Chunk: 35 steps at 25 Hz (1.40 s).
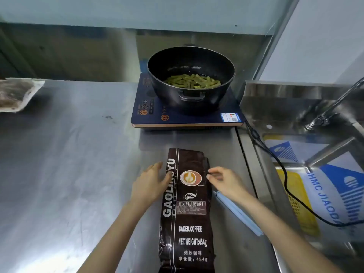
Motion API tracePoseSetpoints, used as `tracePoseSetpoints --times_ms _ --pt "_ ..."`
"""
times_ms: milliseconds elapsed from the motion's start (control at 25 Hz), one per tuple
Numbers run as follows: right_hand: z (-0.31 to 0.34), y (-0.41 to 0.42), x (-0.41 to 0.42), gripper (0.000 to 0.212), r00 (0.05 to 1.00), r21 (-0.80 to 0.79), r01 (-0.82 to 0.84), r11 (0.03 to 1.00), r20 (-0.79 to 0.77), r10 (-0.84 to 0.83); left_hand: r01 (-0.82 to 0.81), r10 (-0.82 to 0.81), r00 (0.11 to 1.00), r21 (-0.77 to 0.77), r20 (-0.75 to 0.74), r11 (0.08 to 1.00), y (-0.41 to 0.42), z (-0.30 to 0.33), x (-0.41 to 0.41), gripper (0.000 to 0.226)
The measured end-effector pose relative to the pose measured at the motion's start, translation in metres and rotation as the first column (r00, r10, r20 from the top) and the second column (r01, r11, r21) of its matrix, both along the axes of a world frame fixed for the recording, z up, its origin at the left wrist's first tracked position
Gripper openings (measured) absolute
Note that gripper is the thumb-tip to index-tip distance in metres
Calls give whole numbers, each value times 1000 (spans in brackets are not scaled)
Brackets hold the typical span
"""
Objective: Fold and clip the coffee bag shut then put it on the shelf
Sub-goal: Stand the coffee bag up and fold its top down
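Two hands frame the coffee bag (187, 209) lying flat on the bench (78, 174), left hand (150, 184) spread open on its edge, right hand (222, 182) pinching the side, so folding looks just begun, blue clip (238, 212) waiting beside.

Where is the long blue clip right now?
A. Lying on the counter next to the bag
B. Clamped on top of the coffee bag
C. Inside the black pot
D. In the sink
A: the blue clip lies flat on the steel counter, just right of the coffee bag and partly under the right hand's wrist, not clamped on the bag.
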State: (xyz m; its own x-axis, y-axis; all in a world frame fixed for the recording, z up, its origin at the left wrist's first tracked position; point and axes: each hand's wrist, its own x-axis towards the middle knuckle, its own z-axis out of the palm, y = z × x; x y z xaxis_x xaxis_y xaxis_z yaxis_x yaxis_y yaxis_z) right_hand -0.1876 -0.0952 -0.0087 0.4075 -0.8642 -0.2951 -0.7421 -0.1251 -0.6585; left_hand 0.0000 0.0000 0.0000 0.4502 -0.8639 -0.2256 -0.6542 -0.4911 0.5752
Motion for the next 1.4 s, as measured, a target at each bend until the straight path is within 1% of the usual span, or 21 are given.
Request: tracePoseSetpoints --times_ms 160,280,320,480,560,640,720,800,920,1000,1240,1320,1400 --pt "-12 5 2 30 998 13 57 998 15 -57 3 -1 1000 43 -25 999 -1 -7 -1 46" --pt "-19 7 3 30 995 23 89 996 34 -89 20 -18 998 31 -59 999 0 -10 -4 41" --pt "-18 6 3 29 994 18 104 994 44 -105 15 -13 997 18 -72 1000 -1 -7 -5 39" --pt "-17 10 4 28 976 65 169 984 132 -176 -35 6 975 -128 -223 991 0 -5 -7 34" --pt "-12 15 4 28 953 90 215 972 196 -229 -126 59 933 -168 -355 978 5 -5 -8 32" --pt "-7 20 4 26 930 90 252 963 254 -267 -236 112 848 -180 -519 955 12 -6 -9 30" --pt "-1 25 4 24 905 94 277 956 309 -292 -290 113 788 -204 -605 935 17 -5 -9 29" --pt "6 28 5 24 861 142 299 944 386 -331 -312 82 755 -245 -651 918 20 0 -10 25" --pt "21 31 6 25 782 216 307 927 498 -375 -339 35 734 -321 -679 884 22 11 -10 24" --pt "31 30 7 26 746 241 310 919 537 -393 -349 12 737 -366 -676 863 21 20 -10 25" --pt "50 30 4 26 658 194 329 924 654 -372 -327 -82 754 -480 -652 814 23 42 -14 28" --pt "52 32 4 25 623 208 334 919 683 -381 -342 -90 757 -509 -647 790 24 45 -16 24" --pt "52 34 5 23 608 221 347 911 687 -398 -357 -72 769 -519 -636 777 25 46 -16 22"
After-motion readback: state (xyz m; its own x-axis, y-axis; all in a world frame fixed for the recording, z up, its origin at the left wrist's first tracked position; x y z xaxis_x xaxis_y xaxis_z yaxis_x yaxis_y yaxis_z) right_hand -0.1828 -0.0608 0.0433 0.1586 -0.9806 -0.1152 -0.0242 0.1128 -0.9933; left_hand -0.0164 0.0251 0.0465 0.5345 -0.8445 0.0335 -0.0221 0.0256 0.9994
